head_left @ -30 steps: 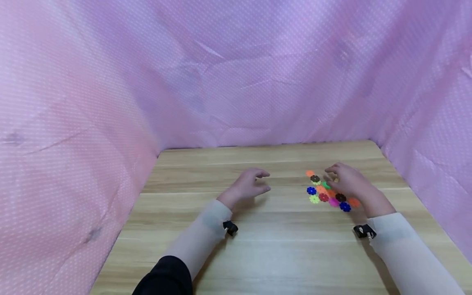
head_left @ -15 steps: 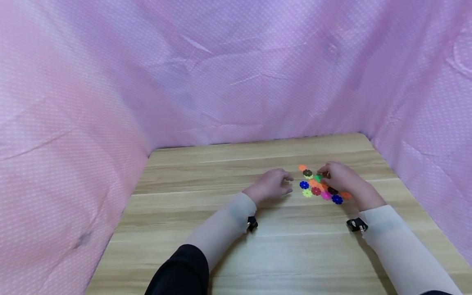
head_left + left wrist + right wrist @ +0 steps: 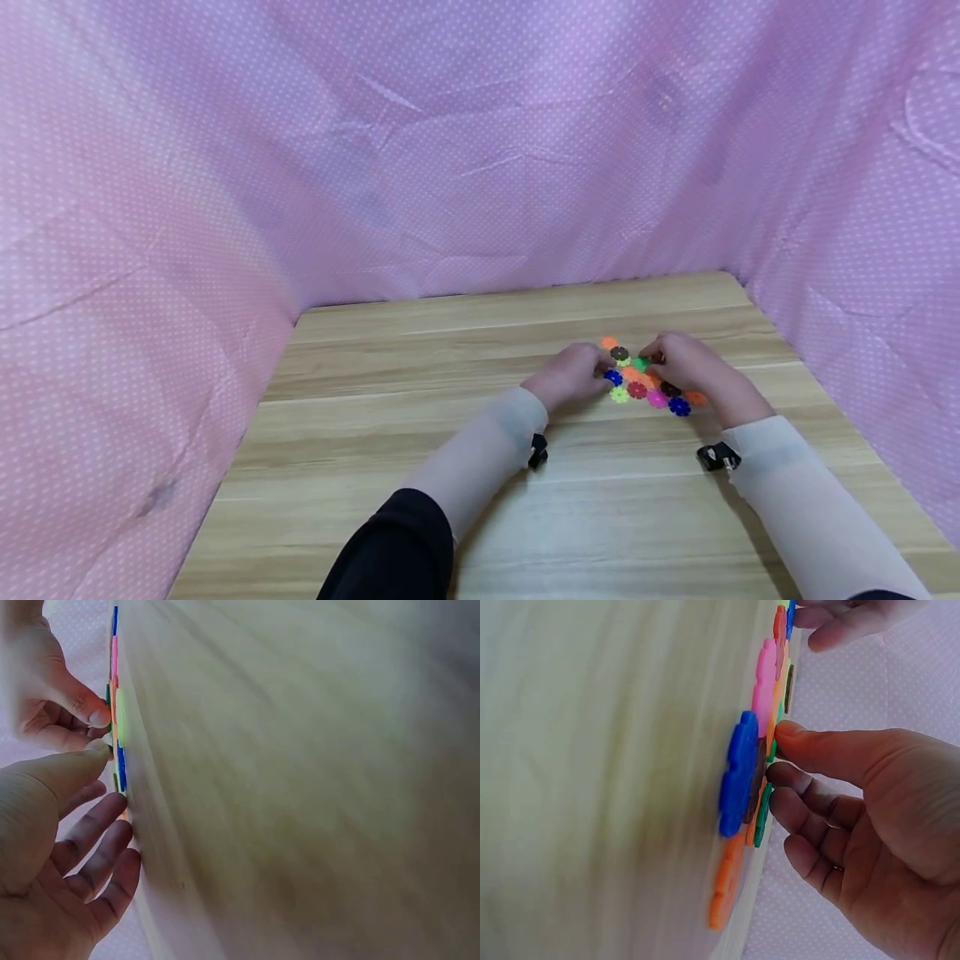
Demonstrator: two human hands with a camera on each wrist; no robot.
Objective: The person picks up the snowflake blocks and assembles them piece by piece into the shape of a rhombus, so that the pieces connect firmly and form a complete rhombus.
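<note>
Several brightly coloured, flower-shaped notched plastic discs lie in a patch at the table's right. My right hand is over the far side of the patch. In the right wrist view, its thumb and index fingertips pinch a green disc; another green disc stands by the lower fingers. My left hand has come up at the patch's left edge beside a blue disc. Its thumb and fingers are apart and loosely bent, as the left wrist view shows.
An orange disc and a brown disc lie at the far left of the patch. Nearer me are a red disc, a pink disc and a dark blue disc. Pink dotted sheeting surrounds the wooden table.
My left hand has moved right to the edge of the discs. The right hand has come down at the green disc and its fingers have drawn together. The head view has shifted slightly.
</note>
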